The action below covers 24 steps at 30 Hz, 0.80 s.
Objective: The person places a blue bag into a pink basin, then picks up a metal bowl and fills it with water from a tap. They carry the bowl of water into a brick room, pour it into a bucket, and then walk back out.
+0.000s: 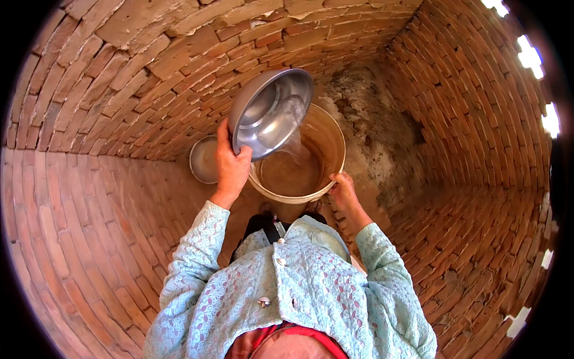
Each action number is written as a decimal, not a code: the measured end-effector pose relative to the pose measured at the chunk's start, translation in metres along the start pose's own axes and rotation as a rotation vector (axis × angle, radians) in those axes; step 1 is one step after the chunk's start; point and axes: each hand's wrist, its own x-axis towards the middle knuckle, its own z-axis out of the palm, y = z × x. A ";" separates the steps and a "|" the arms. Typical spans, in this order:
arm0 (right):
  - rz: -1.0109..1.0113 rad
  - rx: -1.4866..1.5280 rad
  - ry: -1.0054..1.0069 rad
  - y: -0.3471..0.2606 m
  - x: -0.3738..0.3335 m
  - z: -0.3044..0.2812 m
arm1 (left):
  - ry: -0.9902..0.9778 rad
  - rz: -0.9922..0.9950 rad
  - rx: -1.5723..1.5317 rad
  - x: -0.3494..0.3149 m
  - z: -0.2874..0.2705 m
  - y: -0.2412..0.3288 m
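Observation:
My left hand [233,164] grips the rim of a shiny metal bowl [245,102], thumb on the inner side. The bowl is tilted to the right over a large round bucket [339,134], and a clear stream, seemingly water, runs from it into the bucket. Brownish liquid or a brown bottom shows inside the bucket; I cannot tell which. At the bucket's near right rim, my right hand [342,186] is closed on the edge, fingers curled over it. The bowl hides the bucket's far left rim.
Brick walls [478,119] surround me closely. Left of the bucket a smaller round pale container [204,160] stands on the floor. Rough, dark-stained ground [371,128] lies to the right of the bucket. My feet are just below the bucket's near side.

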 end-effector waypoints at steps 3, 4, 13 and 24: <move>-0.025 0.051 0.003 -0.005 -0.008 0.005 | -0.011 0.082 0.078 -0.004 0.004 0.017; -0.047 0.072 0.010 -0.006 -0.008 0.005 | -0.021 0.125 0.116 -0.004 0.005 0.020; -0.369 0.147 0.025 -0.014 -0.029 -0.010 | -0.047 0.215 0.067 -0.015 0.009 0.034; -0.361 0.092 0.159 -0.029 0.049 0.006 | 0.241 -0.127 -0.532 -0.013 -0.023 -0.003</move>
